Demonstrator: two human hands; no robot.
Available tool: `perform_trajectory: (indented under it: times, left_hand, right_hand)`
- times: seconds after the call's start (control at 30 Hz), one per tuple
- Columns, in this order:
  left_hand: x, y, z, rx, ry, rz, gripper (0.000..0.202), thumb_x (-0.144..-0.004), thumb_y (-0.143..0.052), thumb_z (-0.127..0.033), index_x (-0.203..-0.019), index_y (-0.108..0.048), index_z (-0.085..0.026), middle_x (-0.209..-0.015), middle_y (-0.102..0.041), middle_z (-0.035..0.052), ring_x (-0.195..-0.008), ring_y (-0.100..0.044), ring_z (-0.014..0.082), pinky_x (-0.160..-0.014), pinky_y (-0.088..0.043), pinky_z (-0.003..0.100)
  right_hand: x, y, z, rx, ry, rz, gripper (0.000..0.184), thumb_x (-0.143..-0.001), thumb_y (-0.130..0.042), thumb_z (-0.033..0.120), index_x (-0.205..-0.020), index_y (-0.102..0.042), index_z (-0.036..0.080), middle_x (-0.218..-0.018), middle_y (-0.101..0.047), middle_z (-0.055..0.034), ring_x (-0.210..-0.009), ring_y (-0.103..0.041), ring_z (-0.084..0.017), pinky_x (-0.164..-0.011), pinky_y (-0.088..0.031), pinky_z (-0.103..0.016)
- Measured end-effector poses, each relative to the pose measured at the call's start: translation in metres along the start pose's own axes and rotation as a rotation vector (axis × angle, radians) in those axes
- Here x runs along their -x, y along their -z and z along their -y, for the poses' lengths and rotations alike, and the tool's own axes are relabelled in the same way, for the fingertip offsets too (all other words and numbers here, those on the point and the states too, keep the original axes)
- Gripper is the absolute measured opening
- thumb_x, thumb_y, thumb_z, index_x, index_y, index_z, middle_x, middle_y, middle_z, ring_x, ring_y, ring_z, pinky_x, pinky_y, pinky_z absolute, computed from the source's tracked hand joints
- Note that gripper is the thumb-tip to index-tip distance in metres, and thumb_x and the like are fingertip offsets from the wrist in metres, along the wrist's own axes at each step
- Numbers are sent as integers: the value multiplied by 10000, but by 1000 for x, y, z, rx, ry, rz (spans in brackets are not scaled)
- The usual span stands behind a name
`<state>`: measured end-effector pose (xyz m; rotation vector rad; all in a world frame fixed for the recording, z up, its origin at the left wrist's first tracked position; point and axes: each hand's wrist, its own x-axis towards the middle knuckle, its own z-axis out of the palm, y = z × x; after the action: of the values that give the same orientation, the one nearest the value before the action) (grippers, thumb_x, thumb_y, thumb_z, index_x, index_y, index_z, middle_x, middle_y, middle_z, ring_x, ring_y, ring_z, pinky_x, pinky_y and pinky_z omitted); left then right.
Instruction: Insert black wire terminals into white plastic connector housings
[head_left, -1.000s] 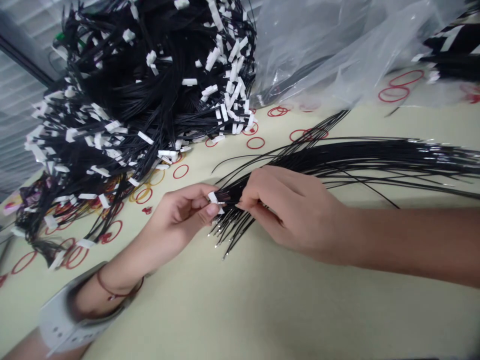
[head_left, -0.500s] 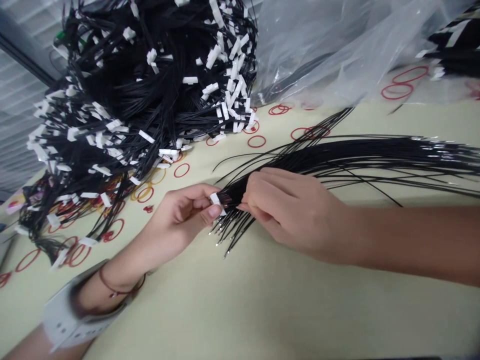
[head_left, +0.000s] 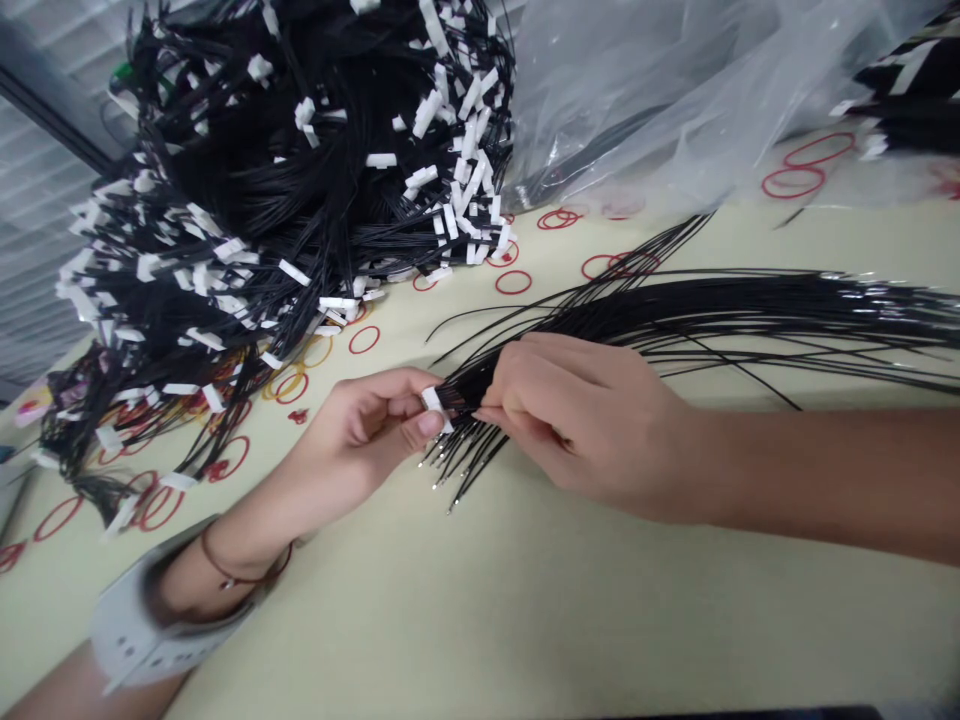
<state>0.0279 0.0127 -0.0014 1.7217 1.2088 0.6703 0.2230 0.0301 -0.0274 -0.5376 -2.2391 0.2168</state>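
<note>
The left hand (head_left: 367,425) is closed to a tight pinch, its thumb and fingertips holding a white plastic connector (head_left: 432,404) at the gathered part of a bundle of thin black wires (head_left: 750,310). The right hand (head_left: 592,430) is closed too, thumb and forefinger gripping the wires just beside that connector, so the two hands almost touch. Wire ends with bright metal tips (head_left: 450,468) fan out below the grip, while the long run of the bundle sweeps right across the cream bench (head_left: 600,620). All of this lies in front of a heap of black wires with white connectors (head_left: 300,200). Red rubber bands (head_left: 514,283) lie scattered around the heap's foot. The step in hand looks like working wires at the connector; the moment seems to call for a steady pinch while one wire is parted from the rest.
</note>
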Motion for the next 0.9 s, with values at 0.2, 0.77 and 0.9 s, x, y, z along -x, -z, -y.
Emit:
perform_trajectory:
  times: [0.2,0.77,0.9]
  left_hand:
    - [-1,0,1,14,-7,-3,49,-799,-550,-225,-786,-564,-180,-549,-392,-39,-492,-316,102,-419,-223,229]
    - [1,0,-1,33,21,9,53,-811,-525,-201,-782,-557,-171,-585,-437,-35,-531,-356,93,-457,-270,211]
    - [1,1,-1,43,12,16,55,-815,-517,-186,-803,-565,-163,-590,-427,-35,-532,-343,89,-453,-265,203]
  right_hand:
    - [0,1,1,-7,-11,0,212,-808,-399,57,-655,-330,186,-650,-410,25,-595,-332,-73,-534,-285,-212]
    - [0,1,-2,-45,67,60,216,-822,-350,70,-639,-330,182,-651,-418,10,-632,-337,-91,-558,-292,-215]
    - [0,0,-1,-34,49,48,221,-824,-324,52,-645,-339,181,-643,-403,13,-631,-328,-91,-563,-289,-215]
